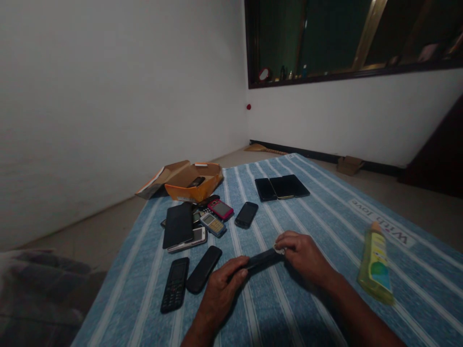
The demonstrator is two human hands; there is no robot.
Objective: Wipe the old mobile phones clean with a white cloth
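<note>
Both hands hold a dark mobile phone (263, 259), turned nearly edge-on above the striped cloth. My left hand (224, 284) is closed on its left end, thumb and fingers pinching it. At the other end, my right hand (302, 253) is closed with a small whitish wad (278, 249), perhaps tissue or cloth, pressed against the phone. Left of my left hand lie a black slim phone (204, 270) and a black keypad phone (175, 285). Just beyond the hands, a black touchscreen phone (246, 215) rests on the cloth.
A pile with a black flat device (178, 224), a pink-edged phone (221, 209) and a blue-grey keypad phone (213, 224) lies left. Behind it stands an open orange box (191, 193). Dark smartphones (281, 187) lie side by side farther back. A yellow-green bottle (376, 265) lies right.
</note>
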